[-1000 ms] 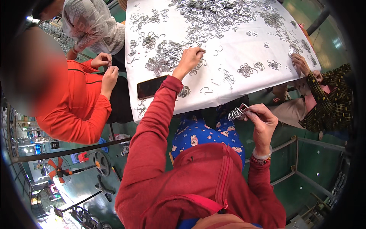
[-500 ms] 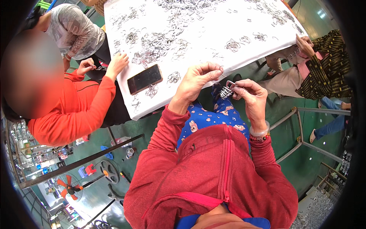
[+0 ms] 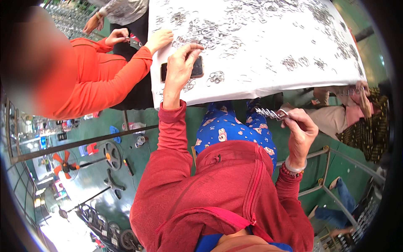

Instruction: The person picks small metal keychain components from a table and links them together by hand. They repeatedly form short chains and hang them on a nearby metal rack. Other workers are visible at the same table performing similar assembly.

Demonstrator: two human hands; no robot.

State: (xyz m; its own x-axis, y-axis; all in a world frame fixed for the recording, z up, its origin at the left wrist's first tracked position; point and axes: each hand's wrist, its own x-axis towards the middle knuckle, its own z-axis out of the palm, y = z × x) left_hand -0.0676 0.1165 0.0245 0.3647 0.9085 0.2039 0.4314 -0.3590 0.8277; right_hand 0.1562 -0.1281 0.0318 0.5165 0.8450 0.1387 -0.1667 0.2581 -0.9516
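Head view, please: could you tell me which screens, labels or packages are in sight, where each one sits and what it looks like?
Phone: lies flat on the white table near its front left edge, partly under the left hand; a dark rectangle, screen unlit.
Small signs or labels: far left in the background, too small and blurred to describe.
No packages can be made out.

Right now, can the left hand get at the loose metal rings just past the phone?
Probably yes. The left hand is already over the white table, fingertips at the dark phone; the loose metal rings lie just beyond, uncovered.
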